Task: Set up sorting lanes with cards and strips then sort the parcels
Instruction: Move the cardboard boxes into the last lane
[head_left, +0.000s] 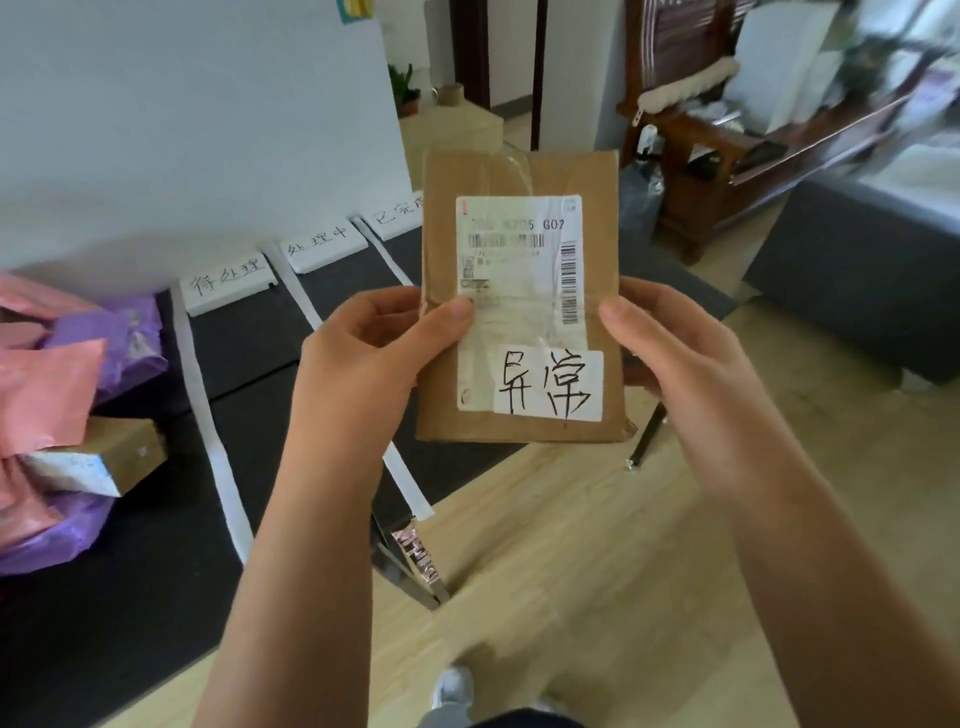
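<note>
While I hold the parcel (522, 312) upright over the table (249, 338) corner, my left hand (363, 353) pinches its left edge and my right hand (685, 364) grips the right edge, fingers seemingly behind it. Cards (228, 283) and strips (202, 395) lie on the table.

1 head-worn wide-angle camera looks forward and down from close above a dark table (130, 597) and wood floor (571, 561).

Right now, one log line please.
left hand grips brown parcel | right hand grips brown parcel | label cards, strips laid on table
</note>
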